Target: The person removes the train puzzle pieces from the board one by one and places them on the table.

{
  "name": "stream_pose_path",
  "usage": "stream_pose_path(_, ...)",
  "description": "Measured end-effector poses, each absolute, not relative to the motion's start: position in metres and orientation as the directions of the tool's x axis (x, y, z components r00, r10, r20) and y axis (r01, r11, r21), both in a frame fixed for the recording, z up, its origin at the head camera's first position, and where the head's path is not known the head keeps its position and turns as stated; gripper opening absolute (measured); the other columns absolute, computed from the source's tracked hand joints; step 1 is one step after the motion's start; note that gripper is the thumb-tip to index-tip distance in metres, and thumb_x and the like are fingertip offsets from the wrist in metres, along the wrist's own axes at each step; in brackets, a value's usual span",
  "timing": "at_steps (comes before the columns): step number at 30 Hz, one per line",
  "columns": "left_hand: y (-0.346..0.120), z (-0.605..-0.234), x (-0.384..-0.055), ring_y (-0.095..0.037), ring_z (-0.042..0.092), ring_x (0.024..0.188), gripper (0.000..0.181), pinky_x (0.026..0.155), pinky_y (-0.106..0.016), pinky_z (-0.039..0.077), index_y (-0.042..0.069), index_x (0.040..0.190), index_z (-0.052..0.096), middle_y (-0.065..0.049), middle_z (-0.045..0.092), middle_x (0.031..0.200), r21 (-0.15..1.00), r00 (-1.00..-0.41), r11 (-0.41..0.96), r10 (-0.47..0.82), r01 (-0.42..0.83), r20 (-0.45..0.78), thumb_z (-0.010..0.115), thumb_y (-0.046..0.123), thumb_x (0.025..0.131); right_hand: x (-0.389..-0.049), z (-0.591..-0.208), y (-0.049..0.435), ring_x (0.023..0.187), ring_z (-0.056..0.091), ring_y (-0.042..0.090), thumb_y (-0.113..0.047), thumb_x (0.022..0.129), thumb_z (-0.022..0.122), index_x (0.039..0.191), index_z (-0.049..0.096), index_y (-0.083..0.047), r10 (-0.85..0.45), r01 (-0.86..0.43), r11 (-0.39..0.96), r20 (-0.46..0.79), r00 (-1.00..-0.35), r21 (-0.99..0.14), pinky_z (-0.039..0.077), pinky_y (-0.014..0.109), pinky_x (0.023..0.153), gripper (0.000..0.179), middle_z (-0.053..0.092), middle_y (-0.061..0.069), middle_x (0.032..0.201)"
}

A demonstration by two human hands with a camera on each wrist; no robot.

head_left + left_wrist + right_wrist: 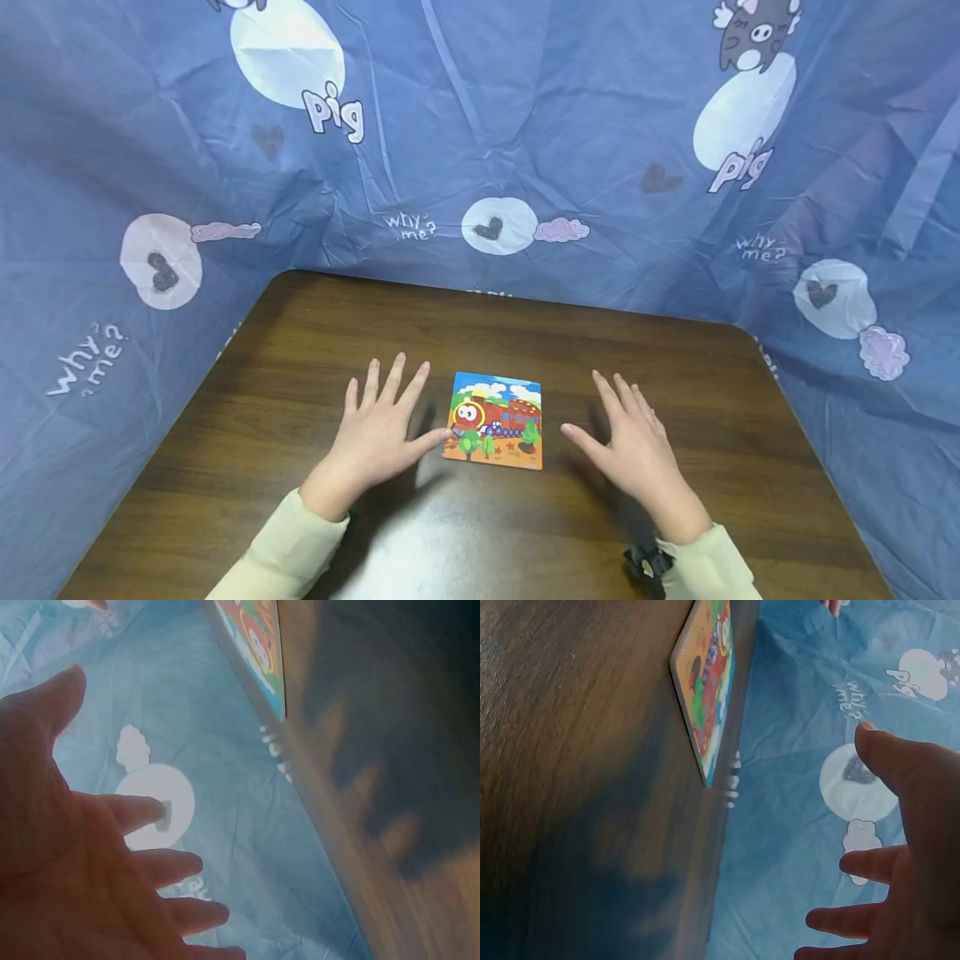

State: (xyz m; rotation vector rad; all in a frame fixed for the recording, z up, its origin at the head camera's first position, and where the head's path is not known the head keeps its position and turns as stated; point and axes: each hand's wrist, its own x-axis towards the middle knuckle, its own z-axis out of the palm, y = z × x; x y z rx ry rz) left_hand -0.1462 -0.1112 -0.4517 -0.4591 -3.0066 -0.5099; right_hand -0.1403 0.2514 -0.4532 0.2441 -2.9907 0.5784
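A square picture board (497, 421) with a red cartoon train, trees and clouds lies flat on the brown wooden table. On its left, my left hand (380, 437) hovers with fingers spread, its thumb tip overlapping the board's left edge in the head view. My right hand (637, 442) hovers to the right of the board, fingers straight and thumb pointing toward it. Both hands hold nothing. In the left wrist view, the board (259, 645) shows at the top beyond the palm. The right wrist view shows the board's thin edge and picture side (705, 682).
The wooden table (525, 325) has rounded far corners. A blue cloth (600, 150) printed with pigs, hearts and lettering hangs behind it and along both sides. A dark band-like piece (648, 560) sits at the right sleeve's cuff. Hand shadows fall on the tabletop.
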Motion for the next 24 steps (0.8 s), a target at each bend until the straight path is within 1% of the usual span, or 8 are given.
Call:
stream_pose_path(5,-0.102,-0.453,-0.151,-0.051,0.006,0.149,0.099,0.113,-0.069,0.01,0.018,0.163,0.026,-0.018,0.017,0.166,0.34,-0.941,0.878,0.324,0.337,0.098,0.061,0.072,0.088,-0.147,-0.457,0.245,0.146,0.021,0.05,-0.074,0.09,0.056,0.164,0.024,-0.019,-0.155,-0.181,0.915,0.101,-0.983,-0.36,0.026,0.074,0.105,0.097,0.025,0.023,0.162)
stream_pose_path(9,-0.095,-0.454,-0.156,-0.052,0.006,0.148,0.098,0.114,-0.068,0.01,0.016,0.164,0.024,-0.018,0.016,0.167,0.344,-0.931,0.867,0.361,0.359,0.062,0.057,0.073,0.09,-0.153,-0.462,0.24,0.145,0.025,0.05,-0.074,0.09,0.057,0.163,0.027,-0.016,-0.165,-0.188,0.911,0.094,-0.982,-0.366,0.028,0.074,0.104,0.097,0.029,0.025,0.16)
stream_pose_path(12,-0.089,-0.455,-0.159,-0.051,0.005,0.149,0.099,0.115,-0.067,0.01,0.017,0.164,0.022,-0.016,0.014,0.167,0.33,-0.926,0.871,0.376,0.363,0.024,0.054,0.074,0.091,-0.157,-0.465,0.238,0.144,0.027,0.05,-0.074,0.09,0.057,0.162,0.029,-0.015,-0.176,-0.198,0.91,0.091,-0.98,-0.366,0.03,0.074,0.103,0.098,0.031,0.025,0.159)
stream_pose_path(18,-0.079,-0.457,-0.163,-0.049,0.005,0.149,0.095,0.115,-0.066,0.01,0.014,0.163,0.025,-0.018,0.016,0.166,0.35,-0.912,0.853,0.41,0.387,0.01,0.06,0.067,0.092,-0.164,-0.469,0.23,0.143,0.029,0.05,-0.069,0.09,0.062,0.161,0.031,-0.014,-0.188,-0.201,0.906,0.072,-0.979,-0.373,0.031,0.073,0.103,0.095,0.034,0.026,0.158)
stream_pose_path(24,-0.067,-0.463,-0.17,-0.047,0.006,0.15,0.094,0.117,-0.063,0.009,0.015,0.164,0.024,-0.017,0.014,0.167,0.358,-0.89,0.834,0.456,0.419,-0.021,0.06,0.065,0.093,-0.173,-0.473,0.221,0.143,0.029,0.05,-0.064,0.091,0.066,0.16,0.033,-0.014,-0.189,-0.188,0.912,0.035,-0.981,-0.365,0.031,0.072,0.103,0.091,0.036,0.026,0.156)
